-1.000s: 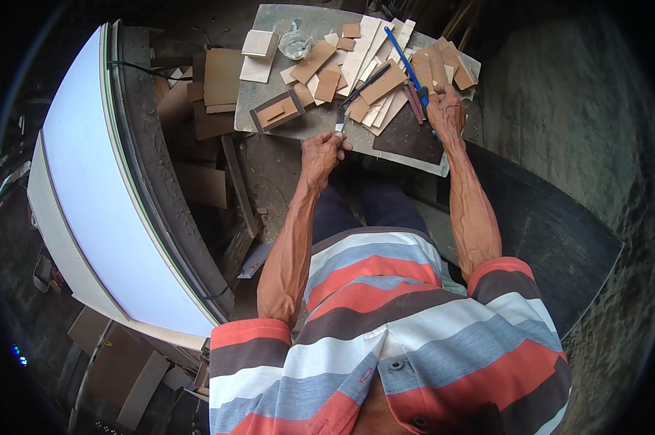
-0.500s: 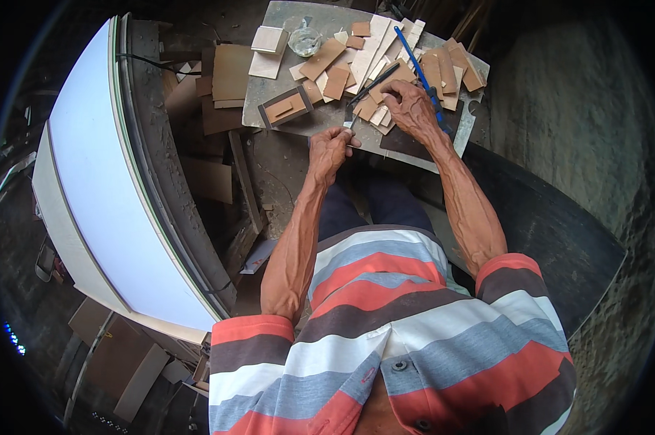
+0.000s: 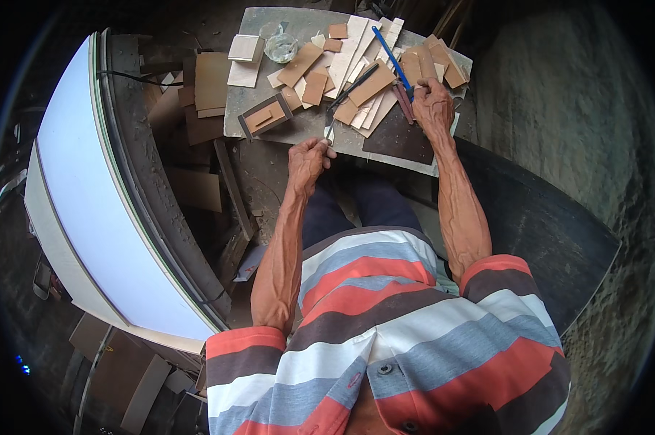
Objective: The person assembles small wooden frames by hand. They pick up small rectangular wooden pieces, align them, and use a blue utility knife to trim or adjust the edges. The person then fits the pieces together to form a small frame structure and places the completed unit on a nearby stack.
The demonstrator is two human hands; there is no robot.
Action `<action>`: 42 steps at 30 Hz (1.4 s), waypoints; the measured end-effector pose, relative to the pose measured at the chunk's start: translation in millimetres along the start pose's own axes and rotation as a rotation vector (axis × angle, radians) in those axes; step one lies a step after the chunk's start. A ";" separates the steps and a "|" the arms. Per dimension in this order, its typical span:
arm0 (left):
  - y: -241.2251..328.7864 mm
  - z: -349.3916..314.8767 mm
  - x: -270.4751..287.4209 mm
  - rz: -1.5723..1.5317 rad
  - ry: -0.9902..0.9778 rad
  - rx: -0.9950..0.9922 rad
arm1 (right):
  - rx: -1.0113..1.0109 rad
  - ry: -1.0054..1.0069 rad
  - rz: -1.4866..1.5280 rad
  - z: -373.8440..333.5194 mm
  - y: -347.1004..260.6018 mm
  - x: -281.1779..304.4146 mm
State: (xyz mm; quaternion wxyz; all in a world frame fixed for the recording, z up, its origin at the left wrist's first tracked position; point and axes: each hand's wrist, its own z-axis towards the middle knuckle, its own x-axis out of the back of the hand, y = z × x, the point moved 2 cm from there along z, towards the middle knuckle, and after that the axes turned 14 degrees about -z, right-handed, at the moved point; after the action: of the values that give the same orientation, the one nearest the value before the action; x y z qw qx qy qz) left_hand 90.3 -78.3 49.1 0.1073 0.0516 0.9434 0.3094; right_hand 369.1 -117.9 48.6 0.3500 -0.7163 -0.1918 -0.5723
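My left hand point(image 3: 310, 164) is at the table's near edge, fingers pinched on a small pale piece point(image 3: 329, 134) whose kind I cannot make out. Just beyond it lies a slim black tool point(image 3: 358, 85), slanting across the wood pieces. My right hand point(image 3: 434, 110) is at the right of the pile with its fingers curled in; what they hold, if anything, is hidden. Beside those fingers lies a long blue tool point(image 3: 391, 54), like a slim saw frame. Brown and pale flat wood pieces point(image 3: 371, 83) lie heaped between the hands and beyond them.
On the worktable point(image 3: 244, 87) stand a clear glass bowl point(image 3: 281, 48), a pale wood block point(image 3: 246, 48) and a small dark-ended wooden piece point(image 3: 265, 116). A dark flat sheet point(image 3: 398, 141) lies near the front edge. A large white panel point(image 3: 88, 174) stands at my left.
My right hand has moved right, from above the small wood pieces to beside the blue tool. The left hand still pinches the pale piece. The whole view has shifted slightly.
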 end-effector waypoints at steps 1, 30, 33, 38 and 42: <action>1.7 -0.2 0.1 -0.013 -0.006 -0.001 | -0.026 -0.011 -0.028 4.4 6.3 1.7; -25.6 -26.9 22.7 -0.077 0.234 -0.155 | 0.133 -0.216 0.189 -112.4 -52.8 -52.0; -31.1 -37.9 43.4 -0.094 0.259 -0.166 | 0.106 -0.252 0.093 -122.9 -92.7 -75.5; -34.2 -43.5 65.4 -0.122 0.254 -0.118 | -0.079 -0.165 0.043 -138.9 -116.8 -98.7; -34.1 -36.9 76.8 -0.113 0.182 -0.078 | -0.171 -0.132 0.024 -139.5 -124.4 -102.6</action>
State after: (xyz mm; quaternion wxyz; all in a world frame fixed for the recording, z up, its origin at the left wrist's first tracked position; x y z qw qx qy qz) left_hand 6.0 -114.2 44.7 0.0406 -0.0341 0.9380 0.3425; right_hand 161.5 -120.8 -0.3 0.2808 -0.7820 -0.1564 -0.5340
